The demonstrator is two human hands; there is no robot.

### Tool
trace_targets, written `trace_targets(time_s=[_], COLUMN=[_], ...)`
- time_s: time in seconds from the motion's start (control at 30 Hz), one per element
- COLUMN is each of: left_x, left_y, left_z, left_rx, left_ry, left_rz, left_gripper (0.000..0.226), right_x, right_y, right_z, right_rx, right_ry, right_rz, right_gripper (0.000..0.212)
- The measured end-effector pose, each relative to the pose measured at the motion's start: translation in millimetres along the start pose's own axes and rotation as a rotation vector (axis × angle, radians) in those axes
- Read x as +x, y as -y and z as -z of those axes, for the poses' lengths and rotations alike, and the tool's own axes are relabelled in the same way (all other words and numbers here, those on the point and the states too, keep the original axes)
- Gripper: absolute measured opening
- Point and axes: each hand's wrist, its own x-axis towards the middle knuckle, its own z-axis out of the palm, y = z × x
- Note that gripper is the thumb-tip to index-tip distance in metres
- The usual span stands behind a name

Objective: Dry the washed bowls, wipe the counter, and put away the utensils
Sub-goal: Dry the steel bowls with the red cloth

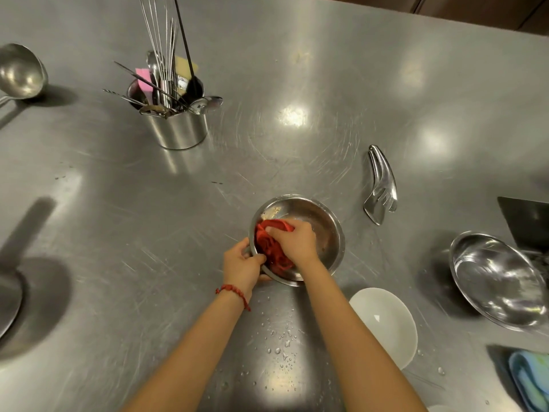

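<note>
A small steel bowl (323,224) is tilted above the steel counter (297,84), near the middle. My left hand (242,266) grips its near-left rim. My right hand (294,240) presses a red cloth (271,248) against the bowl's inside. A white bowl (386,325) sits by my right forearm. A larger steel bowl (496,281) rests at the right. A steel serving fork (381,185) lies beyond the small bowl. A steel utensil holder (181,129) with whisk, spoons and tongs stands at the back left.
Water drops (282,346) spot the counter between my arms. One ladle (20,74) lies at the far left, another ladle (9,295) at the near left edge. A blue-green cloth (531,379) sits at the bottom right. A dark tray (525,221) is at the right edge.
</note>
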Motion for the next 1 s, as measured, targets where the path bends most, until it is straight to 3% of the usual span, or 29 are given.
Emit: trace_targets(time_s=[0.1,0.2,0.37,0.43,0.63,0.73,0.83,1.0], left_x=[-1,-2,0,-2,-9,-8,-5,0], left_y=[0,0,1,4,11,12,12,12], left_z=[-1,-3,-2,-3,-11,-11,-10,-5], left_rx=[-0.014,-0.020,-0.014,-0.002,-0.034,-0.017,-0.037,-0.042], left_ry=[-0.022,-0.039,-0.070,-0.084,-0.157,-0.175,-0.167,-0.141], left_rz=[0.015,0.014,0.012,0.014,0.018,0.014,0.010,-0.008], left_gripper=[0.043,0.047,0.041,0.042,0.041,0.034,0.037,0.044], right_x=[3,2,-4,-3,7,9,9,-4], right_y=[7,10,-2,-5,10,7,-3,-8], right_z=[-12,-16,-3,0,-17,-16,-8,4], right_rx=[0.106,0.143,-0.022,-0.021,0.118,0.018,-0.100,-0.126], right_ry=[-0.229,-0.293,0.071,0.118,-0.287,-0.339,-0.253,0.077], right_rz=[0.037,0.056,0.037,0.004,0.018,0.042,0.129,0.145], right_gripper=[0.021,0.022,0.023,0.024,0.020,0.029,0.031,0.025])
